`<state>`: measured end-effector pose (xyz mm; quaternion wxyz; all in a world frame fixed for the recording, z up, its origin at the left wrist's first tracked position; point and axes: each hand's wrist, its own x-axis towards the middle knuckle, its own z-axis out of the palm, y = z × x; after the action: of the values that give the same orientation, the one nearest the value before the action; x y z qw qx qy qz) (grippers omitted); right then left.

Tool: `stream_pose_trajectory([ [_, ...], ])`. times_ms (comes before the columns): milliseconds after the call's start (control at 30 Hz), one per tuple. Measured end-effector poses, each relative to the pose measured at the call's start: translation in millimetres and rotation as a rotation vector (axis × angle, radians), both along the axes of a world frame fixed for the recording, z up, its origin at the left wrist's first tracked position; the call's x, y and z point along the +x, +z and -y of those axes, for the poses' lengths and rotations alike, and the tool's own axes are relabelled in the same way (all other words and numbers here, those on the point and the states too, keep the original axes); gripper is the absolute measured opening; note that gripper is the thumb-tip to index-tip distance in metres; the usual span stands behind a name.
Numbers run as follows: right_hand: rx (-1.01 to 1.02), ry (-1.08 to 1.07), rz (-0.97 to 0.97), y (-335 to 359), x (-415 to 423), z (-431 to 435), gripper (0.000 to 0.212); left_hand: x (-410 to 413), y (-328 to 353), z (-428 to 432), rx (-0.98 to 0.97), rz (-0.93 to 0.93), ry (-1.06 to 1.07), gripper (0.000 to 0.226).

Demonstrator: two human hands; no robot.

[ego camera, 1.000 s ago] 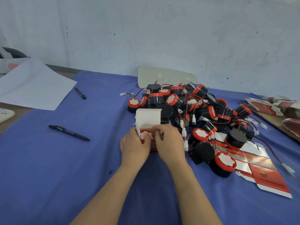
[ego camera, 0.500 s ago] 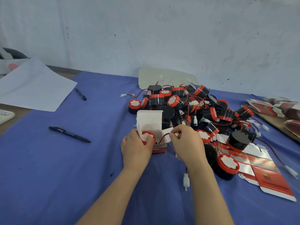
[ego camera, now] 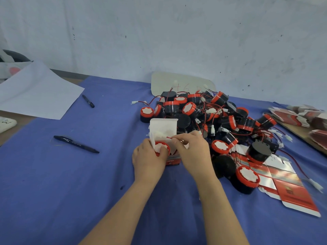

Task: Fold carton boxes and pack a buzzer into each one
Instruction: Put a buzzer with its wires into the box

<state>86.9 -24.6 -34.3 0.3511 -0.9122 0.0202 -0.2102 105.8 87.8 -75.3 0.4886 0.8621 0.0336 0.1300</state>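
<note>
While the left hand (ego camera: 150, 156) grips the carton box (ego camera: 163, 128) holding a buzzer (ego camera: 161, 147), the right hand (ego camera: 192, 149) pinches its wire (ego camera: 169, 137).

Light: soft, even, fairly bright, with a cool bluish cast.
Shadows: faint ones on the surface (ego camera: 70, 183) under the left hand (ego camera: 148, 160) and right hand (ego camera: 192, 152).
Glare: pale sheen on the flat cartons (ego camera: 283, 188) right of the right hand.
Blur: those cartons and a white plug (ego camera: 316, 185) beyond them are smeared.
</note>
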Motion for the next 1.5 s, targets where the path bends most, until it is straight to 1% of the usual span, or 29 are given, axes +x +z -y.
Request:
stream_pose_trajectory([
  [67, -0.029, -0.044, 0.077, -2, 1, -2, 0.015, 0, 0, 0, 0.005, 0.002, 0.002, 0.03],
  [133, -0.015, -0.041, 0.112, -2, 2, -2, 0.012, 0, 0, 0, 0.011, 0.005, 0.003, 0.028],
  [200, 0.078, -0.04, 0.104, -3, 2, -2, 0.005, 0, 0, 0, 0.012, 0.005, 0.002, 0.027],
  [233, 0.169, -0.039, 0.092, -2, 1, -3, 0.005, 0, 0, 0, 0.011, 0.007, 0.0, 0.027],
  [300, 0.379, -0.021, 0.053, -2, 1, -3, 0.033, 0, 0, 0, 0.011, 0.008, 0.0, 0.027],
  [333, 0.449, -0.008, 0.036, -3, 2, -2, 0.045, -1, 0, 0, 0.011, 0.009, 0.002, 0.028],
  [367, 0.491, 0.007, 0.028, -4, 3, -2, 0.051, -1, 0, 0, 0.012, 0.01, 0.002, 0.028],
  [400, 0.512, 0.018, 0.021, -4, 5, -1, 0.048, -1, 0, 0, 0.014, 0.011, 0.002, 0.029],
  [467, 0.522, 0.006, -0.014, -4, 7, -3, 0.029, -1, 0, 0, 0.015, 0.013, -0.001, 0.031],
  [533, 0.52, -0.02, -0.047, -6, 9, -3, 0.02, -1, 0, 0, 0.018, 0.011, -0.001, 0.032],
  [600, 0.451, -0.053, -0.054, -8, 9, -1, 0.02, -1, 0, 0, 0.015, 0.011, 0.002, 0.031],
  [700, 0.141, -0.078, -0.042, -7, 8, -1, 0.02, -2, 0, 1, 0.015, 0.02, 0.01, 0.029],
  [767, 0.049, -0.061, -0.017, -7, 6, -3, 0.02, -1, 0, 1, 0.024, 0.019, 0.013, 0.029],
  [867, 0.019, -0.043, 0.02, -8, 4, -7, 0.019, -1, 0, 1, 0.027, 0.01, 0.016, 0.028],
  [967, -0.015, -0.016, 0.057, -9, 2, -11, 0.024, 1, -1, 1, 0.038, 0.004, 0.014, 0.03],
  [1067, -0.017, 0.123, 0.056, -7, 0, -16, 0.044, 1, -1, 0, 0.031, 0.002, 0.002, 0.031],
  [1133, -0.089, 0.201, 0.028, -4, -1, -16, 0.052, 1, -2, 0, 0.03, 0.006, -0.002, 0.031],
  [1200, -0.198, 0.242, -0.002, -2, 1, -14, 0.047, 1, -2, 0, 0.036, 0.011, 0.005, 0.03],
  [1267, -0.242, 0.261, -0.04, -2, 2, -13, 0.041, 1, -2, 1, 0.041, 0.006, 0.008, 0.028],
  [1367, -0.218, 0.24, -0.076, -2, 3, -15, 0.037, 1, -1, 0, 0.029, -0.005, 0.003, 0.024],
  [1433, -0.211, 0.191, -0.085, -3, 5, -17, 0.034, 0, -1, 0, 0.021, 0.0, 0.006, 0.024],
  [1500, -0.158, 0.113, -0.09, -2, 8, -20, 0.028, 0, -2, 0, 0.026, 0.009, 0.011, 0.027],
])
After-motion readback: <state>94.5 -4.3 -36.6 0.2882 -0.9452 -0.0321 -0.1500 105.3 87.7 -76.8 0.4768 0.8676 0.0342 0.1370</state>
